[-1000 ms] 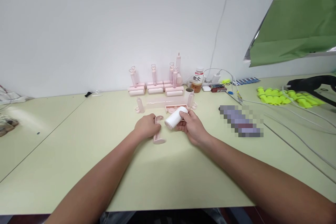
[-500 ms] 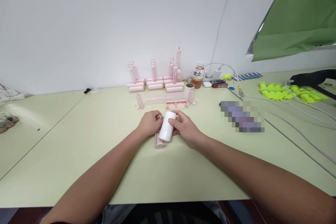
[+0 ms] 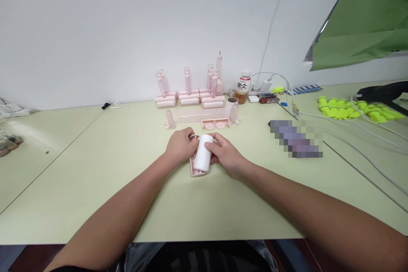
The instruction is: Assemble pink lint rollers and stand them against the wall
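My right hand [image 3: 225, 154] is closed around a white lint-roller refill [image 3: 203, 153], thumb on its front and fingers behind. My left hand [image 3: 182, 146] grips the upper part of a pink lint-roller case [image 3: 193, 170], whose lower rounded end shows below the roll. The roll leans over the case's open side and covers much of it; whether it is seated inside, I cannot tell. Beyond my hands lie an open pink case [image 3: 216, 124] with two round parts, a pink handle [image 3: 170, 119] on the left and another pink handle [image 3: 233, 112] on the right.
Several pink lint rollers [image 3: 213, 102] stand by the wall. Close to them are a bottle [image 3: 243, 88], a grey-ended roll [image 3: 231, 104] and a long pale strip [image 3: 199, 116]. On the right lie a pixelated item [image 3: 296, 139], white cables [image 3: 366, 125] and yellow pieces [image 3: 338, 109].
The white roll has come closer over the pink case, and the case has turned so its inner side shows under the roll. Both hands keep their holds. The camera view has shifted slightly.
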Tool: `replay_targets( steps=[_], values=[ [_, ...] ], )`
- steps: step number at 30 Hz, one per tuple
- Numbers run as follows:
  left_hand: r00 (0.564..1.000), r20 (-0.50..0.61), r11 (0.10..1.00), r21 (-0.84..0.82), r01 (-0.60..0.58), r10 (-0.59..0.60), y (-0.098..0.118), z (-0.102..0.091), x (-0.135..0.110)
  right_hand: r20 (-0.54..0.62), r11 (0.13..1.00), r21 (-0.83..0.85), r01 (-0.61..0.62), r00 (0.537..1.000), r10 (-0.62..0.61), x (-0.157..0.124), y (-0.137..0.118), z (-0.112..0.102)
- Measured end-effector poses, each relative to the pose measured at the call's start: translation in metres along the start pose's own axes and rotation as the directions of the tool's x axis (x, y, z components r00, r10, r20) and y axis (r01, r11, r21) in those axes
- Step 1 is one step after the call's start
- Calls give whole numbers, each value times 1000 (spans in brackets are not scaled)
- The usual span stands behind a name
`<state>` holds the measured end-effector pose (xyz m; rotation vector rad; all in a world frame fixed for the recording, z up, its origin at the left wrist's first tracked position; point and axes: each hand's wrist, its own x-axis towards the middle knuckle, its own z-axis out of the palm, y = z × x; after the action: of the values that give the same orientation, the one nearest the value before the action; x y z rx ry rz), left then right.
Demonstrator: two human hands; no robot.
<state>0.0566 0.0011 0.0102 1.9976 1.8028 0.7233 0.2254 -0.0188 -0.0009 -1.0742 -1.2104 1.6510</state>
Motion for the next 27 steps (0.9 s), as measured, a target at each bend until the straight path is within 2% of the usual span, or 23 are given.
replay_targets(
  steps=[6, 9, 12, 16, 20, 27],
  values=[
    [999, -29, 1000, -3, 28, -28, 7, -2, -2, 41, 999, -25, 47, 998, -46, -4, 0, 0],
    [997, -75, 997, -80, 8, -14, 9, -1, -3, 78, 993, -72, 90, 993, -85, -11, -1, 2],
    [997, -73, 983, -182, -23, 10, 10, -4, -5, 100, 976, -181, 123, 989, -107, -16, -2, 2],
    [992, -32, 974, -185, -127, 123, 10, -13, -8, 90, 942, -303, 147, 988, -126, -17, -6, -3],
    [967, 35, 957, -153, -246, 254, 7, -20, -8, 104, 896, -387, 217, 976, -191, -15, -11, -7],
    [901, 117, 902, -172, -396, 418, 2, -28, -8, 243, 839, -489, 238, 961, -131, -9, -13, -12]
  ],
)
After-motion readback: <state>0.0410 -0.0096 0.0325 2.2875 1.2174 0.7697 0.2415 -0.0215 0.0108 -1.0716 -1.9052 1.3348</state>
